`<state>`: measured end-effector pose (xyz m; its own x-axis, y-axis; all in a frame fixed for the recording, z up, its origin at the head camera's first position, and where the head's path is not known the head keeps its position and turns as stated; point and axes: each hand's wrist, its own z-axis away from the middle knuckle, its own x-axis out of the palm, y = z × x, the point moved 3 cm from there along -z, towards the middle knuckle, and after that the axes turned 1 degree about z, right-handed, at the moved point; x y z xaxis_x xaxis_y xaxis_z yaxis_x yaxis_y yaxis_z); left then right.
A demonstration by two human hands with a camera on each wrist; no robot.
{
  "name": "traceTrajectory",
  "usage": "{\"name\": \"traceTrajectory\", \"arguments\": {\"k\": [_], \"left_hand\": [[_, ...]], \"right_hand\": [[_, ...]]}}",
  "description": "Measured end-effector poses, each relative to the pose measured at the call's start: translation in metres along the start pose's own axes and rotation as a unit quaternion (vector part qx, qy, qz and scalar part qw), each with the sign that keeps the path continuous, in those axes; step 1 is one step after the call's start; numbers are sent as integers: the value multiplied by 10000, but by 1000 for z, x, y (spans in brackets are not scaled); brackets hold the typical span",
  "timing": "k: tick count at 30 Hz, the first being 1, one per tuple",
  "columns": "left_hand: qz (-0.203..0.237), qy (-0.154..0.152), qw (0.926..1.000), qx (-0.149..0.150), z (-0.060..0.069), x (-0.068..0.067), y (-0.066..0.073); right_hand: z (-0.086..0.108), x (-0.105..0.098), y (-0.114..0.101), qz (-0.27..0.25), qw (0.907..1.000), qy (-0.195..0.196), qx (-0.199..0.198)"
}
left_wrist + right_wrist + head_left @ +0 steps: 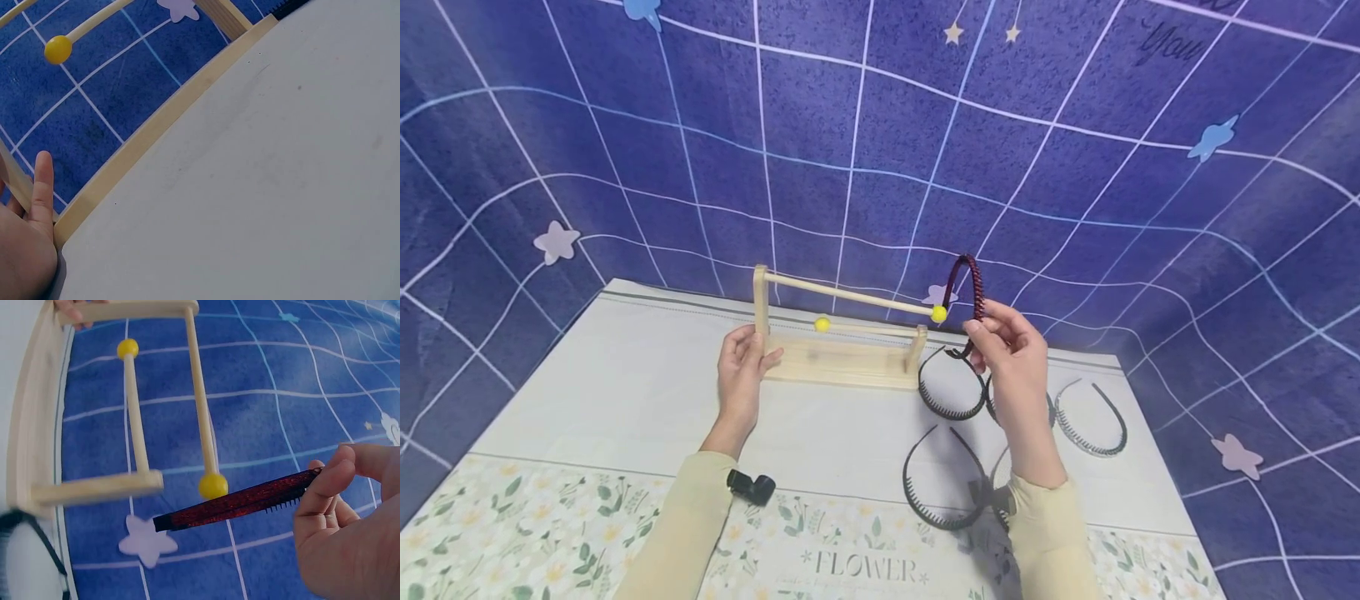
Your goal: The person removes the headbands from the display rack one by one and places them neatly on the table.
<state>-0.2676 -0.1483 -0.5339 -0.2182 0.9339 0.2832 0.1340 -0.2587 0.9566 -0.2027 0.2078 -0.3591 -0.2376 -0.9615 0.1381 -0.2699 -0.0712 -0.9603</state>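
A wooden rack [842,363] with two rods stands on the table, each rod tipped with a yellow ball. My left hand [743,371] grips its left upright [761,304] near the base; in the left wrist view the thumb [42,187] points up beside the wood. My right hand [1017,358] pinches a dark red toothed headband [977,287] between thumb and fingers, held up off the table. The headband is beside the upper rod's yellow ball [938,314]. In the right wrist view the headband [240,499] appears edge-on, just below that ball [213,485]; whether they touch I cannot tell.
Several black headbands lie on the white table to the right, including one near the rack [952,416], one nearer me [946,525] and one at far right [1097,450]. My right arm partly hides others. A blue grid-patterned cloth [820,167] rises behind the table.
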Motion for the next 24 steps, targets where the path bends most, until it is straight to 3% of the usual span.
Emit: {"name": "traceTrajectory", "arguments": {"k": [9,24], "left_hand": [[120,68,9999,-26,0,-1,1],[226,35,9997,-21,-2,0,-1]], "right_hand": [[-2,-37,12,464,9986,153,220],[5,-86,29,1612,9840,214,730]]}}
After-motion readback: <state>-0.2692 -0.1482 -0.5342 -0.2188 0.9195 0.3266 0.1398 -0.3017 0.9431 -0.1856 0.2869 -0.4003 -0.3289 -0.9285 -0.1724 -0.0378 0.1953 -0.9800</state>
